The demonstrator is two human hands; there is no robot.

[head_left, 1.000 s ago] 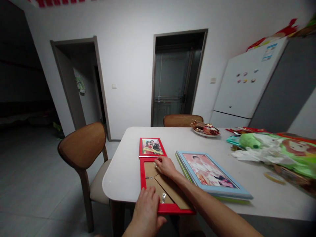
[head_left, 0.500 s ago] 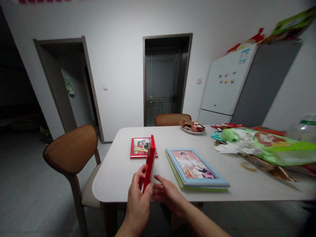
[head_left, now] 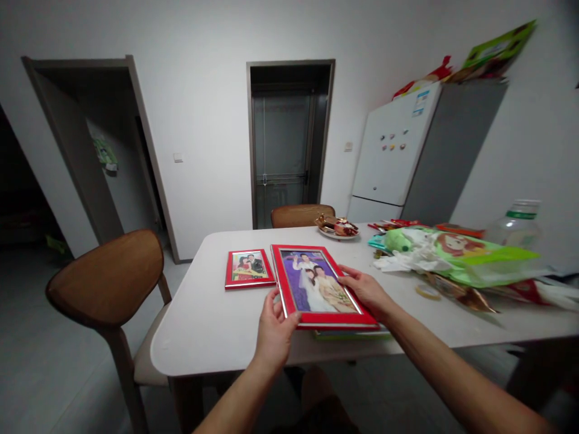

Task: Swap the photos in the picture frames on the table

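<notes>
While left fingers (head_left: 272, 303) and right fingers (head_left: 351, 281) clasp the larger frame (head_left: 320, 286) by its edges, tabletop (head_left: 210, 328) spreads leftward.

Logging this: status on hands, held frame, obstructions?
Left hand, right hand gripping large red frame, face showing. Small red frame beside it; green edge visible below. Nothing visibly blocking.

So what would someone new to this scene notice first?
Probably the larger red photo frame, held between the left hand and right hand over the white table. A smaller red photo frame lies just left of it. Farther right, bright green plastic packaging lies on the table.
</notes>
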